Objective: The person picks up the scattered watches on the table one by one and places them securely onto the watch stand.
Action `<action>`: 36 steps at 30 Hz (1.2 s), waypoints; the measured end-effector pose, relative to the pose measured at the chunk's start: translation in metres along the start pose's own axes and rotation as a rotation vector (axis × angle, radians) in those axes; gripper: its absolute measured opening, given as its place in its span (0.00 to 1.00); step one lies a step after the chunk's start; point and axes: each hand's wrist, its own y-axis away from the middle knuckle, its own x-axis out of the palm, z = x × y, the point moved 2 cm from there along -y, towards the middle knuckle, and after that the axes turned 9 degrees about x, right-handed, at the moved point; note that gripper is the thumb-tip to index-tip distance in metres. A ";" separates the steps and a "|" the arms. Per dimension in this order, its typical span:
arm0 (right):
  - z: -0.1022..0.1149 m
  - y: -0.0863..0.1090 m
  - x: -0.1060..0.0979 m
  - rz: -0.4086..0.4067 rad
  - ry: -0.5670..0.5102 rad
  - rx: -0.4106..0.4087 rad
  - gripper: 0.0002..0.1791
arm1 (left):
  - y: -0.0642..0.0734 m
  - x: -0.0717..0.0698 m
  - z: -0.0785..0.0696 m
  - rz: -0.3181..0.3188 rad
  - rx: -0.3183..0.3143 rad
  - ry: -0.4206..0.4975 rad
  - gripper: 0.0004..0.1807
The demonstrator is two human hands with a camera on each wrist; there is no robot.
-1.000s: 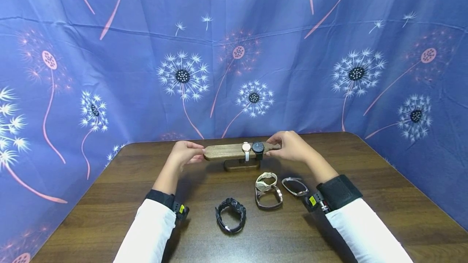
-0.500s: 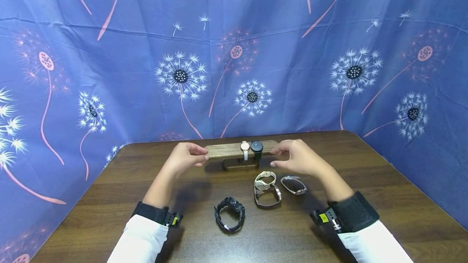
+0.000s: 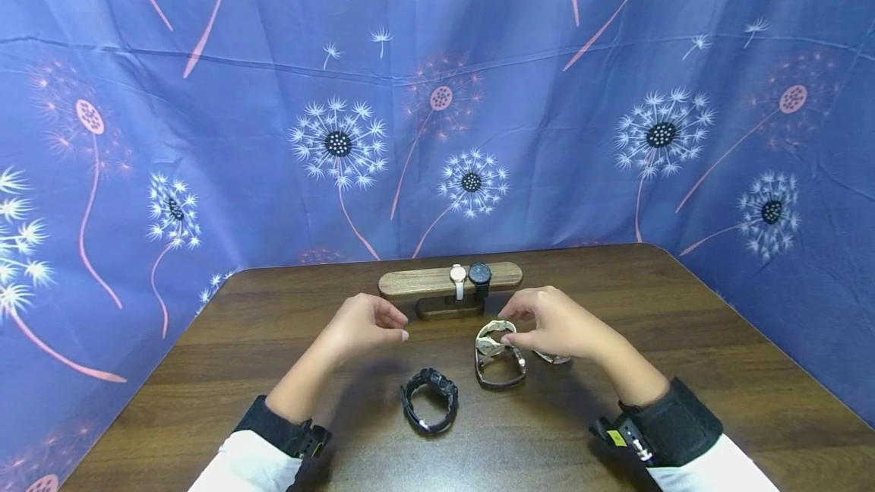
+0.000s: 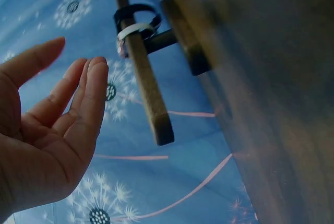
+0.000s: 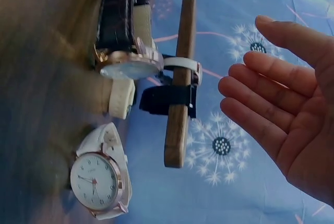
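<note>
My left hand (image 3: 365,326) hovers in front of the stand's left end, fingers relaxed and holding nothing. My right hand (image 3: 557,325) is above the loose watches on the right, also holding nothing; its fingers look loosely extended in the right wrist view. The wooden watch stand (image 3: 417,282) carries a white-strapped watch (image 3: 459,279) and a black watch (image 3: 481,276) side by side on its bar. In front lie a cream watch (image 3: 487,345) and a dark brown leather watch (image 3: 502,383), close together. A white watch with a round dial (image 5: 95,181) is partly hidden beneath my right hand in the head view.
A black chunky watch (image 3: 431,402) lies at the front middle of the wooden table (image 3: 205,370). Behind the table hangs a blue cloth (image 3: 547,135) with dandelion prints. Black bands with small cameras circle both wrists.
Both hands have let go of the ends of the wooden stand and drawn back toward the person. My right hand now overlaps the loose watches. The stand and its two watches stay in place.
</note>
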 end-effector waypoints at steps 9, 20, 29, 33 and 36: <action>0.008 0.008 0.013 0.068 -0.040 -0.048 0.10 | 0.013 0.019 -0.003 0.149 0.059 -0.070 0.13; 0.017 0.007 0.024 0.130 -0.039 -0.056 0.11 | 0.019 0.035 -0.009 0.175 0.098 -0.229 0.12; 0.023 0.007 0.032 0.161 -0.082 -0.075 0.12 | 0.016 0.039 -0.006 0.165 0.092 -0.288 0.09; 0.027 0.007 0.036 0.172 -0.078 -0.081 0.12 | 0.016 0.040 -0.006 0.175 0.109 -0.316 0.07; 0.029 0.007 0.038 0.170 -0.070 -0.088 0.12 | 0.014 0.041 -0.006 0.191 0.130 -0.338 0.06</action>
